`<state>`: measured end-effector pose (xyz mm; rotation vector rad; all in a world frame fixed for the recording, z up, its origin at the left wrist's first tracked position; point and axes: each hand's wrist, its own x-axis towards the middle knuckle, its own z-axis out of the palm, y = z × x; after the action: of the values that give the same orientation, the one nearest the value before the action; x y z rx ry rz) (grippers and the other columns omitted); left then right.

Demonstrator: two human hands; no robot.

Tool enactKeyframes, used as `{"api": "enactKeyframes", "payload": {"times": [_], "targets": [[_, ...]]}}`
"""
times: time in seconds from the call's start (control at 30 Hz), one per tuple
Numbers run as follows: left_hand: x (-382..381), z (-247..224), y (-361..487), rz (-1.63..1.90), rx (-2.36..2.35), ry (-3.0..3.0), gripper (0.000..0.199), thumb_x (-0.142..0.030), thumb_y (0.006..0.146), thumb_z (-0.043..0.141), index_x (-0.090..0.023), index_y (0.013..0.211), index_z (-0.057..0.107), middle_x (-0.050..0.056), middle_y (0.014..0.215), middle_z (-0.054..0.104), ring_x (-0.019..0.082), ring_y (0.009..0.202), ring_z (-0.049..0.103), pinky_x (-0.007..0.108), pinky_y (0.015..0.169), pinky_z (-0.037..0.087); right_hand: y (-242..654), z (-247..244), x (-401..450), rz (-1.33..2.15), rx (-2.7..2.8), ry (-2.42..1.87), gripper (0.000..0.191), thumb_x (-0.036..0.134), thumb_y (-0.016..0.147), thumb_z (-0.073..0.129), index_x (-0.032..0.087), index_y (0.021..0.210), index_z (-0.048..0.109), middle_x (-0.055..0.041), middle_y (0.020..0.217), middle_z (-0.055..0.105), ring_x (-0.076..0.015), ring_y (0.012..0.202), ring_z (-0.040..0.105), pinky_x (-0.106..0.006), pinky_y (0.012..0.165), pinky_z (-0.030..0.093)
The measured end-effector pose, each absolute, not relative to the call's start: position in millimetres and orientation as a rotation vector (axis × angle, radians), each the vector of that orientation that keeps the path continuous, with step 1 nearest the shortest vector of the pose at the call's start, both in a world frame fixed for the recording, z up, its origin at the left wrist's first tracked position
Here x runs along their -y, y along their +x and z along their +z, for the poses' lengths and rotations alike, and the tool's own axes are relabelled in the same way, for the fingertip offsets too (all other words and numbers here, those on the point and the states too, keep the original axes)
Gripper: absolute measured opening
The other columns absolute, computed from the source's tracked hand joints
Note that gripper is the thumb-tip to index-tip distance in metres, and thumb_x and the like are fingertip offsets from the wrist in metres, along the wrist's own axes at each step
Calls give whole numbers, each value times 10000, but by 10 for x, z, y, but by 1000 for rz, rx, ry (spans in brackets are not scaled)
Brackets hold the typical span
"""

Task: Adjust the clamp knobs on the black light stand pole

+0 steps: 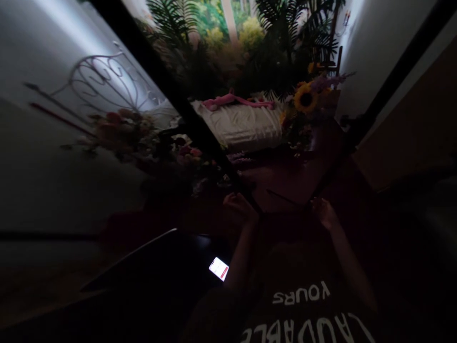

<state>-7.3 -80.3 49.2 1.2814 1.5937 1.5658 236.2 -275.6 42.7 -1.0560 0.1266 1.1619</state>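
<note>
The scene is very dark. My left hand [240,206] is raised near the middle, its fingers curled loosely beside a dark slanted bar [210,138]; whether it touches the bar is unclear. To the right, my right hand [323,212] is held up by the lower end of another dark bar [352,131], its fingers bent and partly in shadow. Between the hands, a thin dark stick [283,197] lies at a slant. A lit phone [219,269] shows on a dark surface just left of my left forearm.
Beyond the bars stands a cream-draped seat [243,126] with a pink plush toy [223,101]. Flowers [121,131] and a scrolled metal frame [107,83] are at left. A sunflower [306,97] and palm leaves [282,28] are behind, at right.
</note>
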Motion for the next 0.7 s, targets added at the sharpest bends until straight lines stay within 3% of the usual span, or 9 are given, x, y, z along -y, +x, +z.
{"api": "enactKeyframes", "payload": {"times": [0.13,0.3,0.53,0.7], "targets": [[470,726,-162,1515,-1276,1206,293,-431,974,491,-208,1163,506,87,1134,600,169,1048,589,303,936,484,2065,399,2358,1386,-127,-1068,240,232,959,452,211,944,691,-23,880,783,-106,668,723,-202,637,590],[220,613,-91,1404,-1199,1370,439,-618,935,462,-191,905,558,73,875,622,171,828,598,301,787,505,1451,438,1732,1749,-15,-1033,249,314,1012,435,198,966,650,-23,825,749,-101,638,690,-177,550,529],[130,343,-8,1425,-1223,1470,545,-733,899,381,-212,961,530,55,831,622,155,707,588,296,698,482,1107,611,861,2173,-121,-441,485,507,1054,263,219,699,424,52,561,492,-65,423,439,-127,361,354],[123,339,24,1471,-1240,1527,564,-737,906,346,-210,973,537,68,849,626,174,736,598,325,724,493,1233,752,566,2289,-148,-405,492,464,1059,286,244,619,285,82,469,366,-57,352,339,-137,328,320]]}}
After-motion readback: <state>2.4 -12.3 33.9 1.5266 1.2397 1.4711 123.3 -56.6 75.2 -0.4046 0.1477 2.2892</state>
